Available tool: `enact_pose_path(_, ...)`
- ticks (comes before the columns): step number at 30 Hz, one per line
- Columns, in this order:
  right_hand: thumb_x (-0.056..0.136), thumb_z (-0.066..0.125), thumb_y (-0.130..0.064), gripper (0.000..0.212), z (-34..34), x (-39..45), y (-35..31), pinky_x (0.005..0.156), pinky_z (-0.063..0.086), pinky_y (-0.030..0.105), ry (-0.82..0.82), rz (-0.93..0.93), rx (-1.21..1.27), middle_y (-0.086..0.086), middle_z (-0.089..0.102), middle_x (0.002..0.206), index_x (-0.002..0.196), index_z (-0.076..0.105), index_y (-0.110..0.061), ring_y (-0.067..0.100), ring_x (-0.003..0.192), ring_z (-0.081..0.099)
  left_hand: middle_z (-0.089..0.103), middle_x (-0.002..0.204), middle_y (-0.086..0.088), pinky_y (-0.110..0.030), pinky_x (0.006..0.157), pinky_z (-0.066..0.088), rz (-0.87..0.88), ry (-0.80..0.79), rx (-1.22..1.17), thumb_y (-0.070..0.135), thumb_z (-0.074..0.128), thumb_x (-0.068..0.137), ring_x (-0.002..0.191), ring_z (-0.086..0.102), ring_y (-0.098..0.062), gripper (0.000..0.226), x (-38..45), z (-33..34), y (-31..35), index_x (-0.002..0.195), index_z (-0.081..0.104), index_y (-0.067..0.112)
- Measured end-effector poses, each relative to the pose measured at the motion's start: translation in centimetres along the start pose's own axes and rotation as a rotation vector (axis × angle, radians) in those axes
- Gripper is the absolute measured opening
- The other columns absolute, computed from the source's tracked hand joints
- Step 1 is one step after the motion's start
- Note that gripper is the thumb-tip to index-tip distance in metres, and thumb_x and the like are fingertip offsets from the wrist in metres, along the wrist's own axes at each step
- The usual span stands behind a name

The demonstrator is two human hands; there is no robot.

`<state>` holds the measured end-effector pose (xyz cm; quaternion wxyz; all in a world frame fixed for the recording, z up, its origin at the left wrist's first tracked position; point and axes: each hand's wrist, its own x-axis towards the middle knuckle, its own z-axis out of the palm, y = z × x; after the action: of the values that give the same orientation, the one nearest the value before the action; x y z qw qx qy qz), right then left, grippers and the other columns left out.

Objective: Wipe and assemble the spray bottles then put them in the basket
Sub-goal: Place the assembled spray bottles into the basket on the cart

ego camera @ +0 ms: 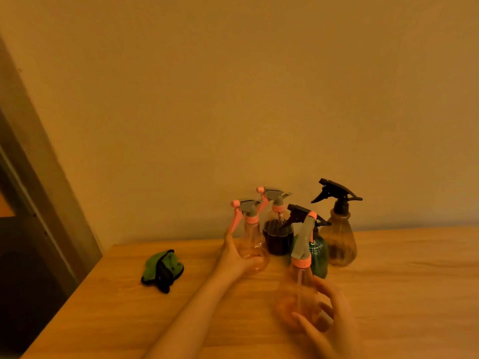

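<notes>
Home room: wooden table (388, 281), plain wall (233, 99)

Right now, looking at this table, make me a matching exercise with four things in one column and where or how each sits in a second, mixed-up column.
Things:
1. green cloth
2. brown bottle with black sprayer
3. clear bottle at the back
4. clear bottle in front

Places:
A. held by the right hand
B. far right of the group, near the wall
C. lying alone, left of the bottles
D. held by the left hand

Pairs: 1-C, 2-B, 3-D, 4-A
</notes>
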<state>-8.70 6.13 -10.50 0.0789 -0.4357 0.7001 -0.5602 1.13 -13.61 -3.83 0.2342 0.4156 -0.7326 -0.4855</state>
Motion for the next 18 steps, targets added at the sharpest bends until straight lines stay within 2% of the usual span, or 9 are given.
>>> enact_pose_path(3, 0.054, 0.091, -0.015, 0.086, -0.1, -0.1, 0.0, 0.092, 0.048, 0.032, -0.018, 0.042, 0.011, -0.026, 0.043, 0.116, 0.115, 0.038, -0.042, 0.017, 0.115, 0.051, 0.03, 0.151, -0.002, -0.03, 0.095, 0.042, 0.014, -0.01, 0.026, 0.025, 0.084, 0.067, 0.133, 0.038, -0.025, 0.116, 0.9, 0.5, -0.5, 0.149, 0.003, 0.031)
enact_pose_path(8, 0.057, 0.09, -0.019, 0.082, -0.2, -0.4, -0.4, 0.092, 0.05, 0.033, -0.003, 0.016, 0.015, -0.022, 0.046, 0.12, 0.113, 0.037, -0.049, 0.013, 0.113, 0.052, 0.044, 0.142, -0.002, -0.025, 0.085, 0.042, 0.02, 0.021, 0.008, 0.023, 0.084, 0.067, 0.125, 0.048, -0.022, 0.098, 0.7, 1.0, -0.7, 0.144, 0.024, 0.022)
enact_pose_path(11, 0.059, 0.087, -0.024, 0.079, -0.2, -0.5, -0.8, 0.09, 0.051, 0.03, 0.011, -0.013, -0.002, -0.023, 0.047, 0.12, 0.115, 0.037, -0.049, 0.009, 0.112, 0.053, 0.046, 0.14, -0.002, -0.028, 0.089, 0.044, 0.02, 0.077, 0.003, 0.024, 0.085, 0.065, 0.125, 0.047, -0.023, 0.097, -0.3, 1.0, -1.1, 0.143, 0.029, 0.021)
enact_pose_path(15, 0.065, 0.083, -0.025, 0.076, -0.3, -0.8, -1.2, 0.093, 0.051, 0.033, -0.001, -0.001, 0.014, -0.027, 0.044, 0.122, 0.118, 0.036, -0.051, 0.005, 0.114, 0.051, 0.047, 0.138, 0.0, -0.031, 0.093, 0.043, 0.064, 0.168, -0.037, 0.022, 0.086, 0.064, 0.126, 0.046, -0.021, 0.092, -3.1, 0.6, -1.0, 0.14, 0.034, 0.023)
enact_pose_path(18, 0.065, 0.078, -0.034, 0.07, -0.5, -1.1, -1.5, 0.095, 0.05, 0.035, -0.007, 0.023, 0.066, -0.025, 0.046, 0.125, 0.121, 0.04, -0.052, 0.007, 0.116, 0.051, 0.047, 0.137, 0.001, -0.031, 0.094, 0.043, 0.107, 0.171, -0.059, 0.025, 0.087, 0.062, 0.124, 0.046, -0.02, 0.09, -5.7, 0.1, -1.4, 0.137, 0.038, 0.026)
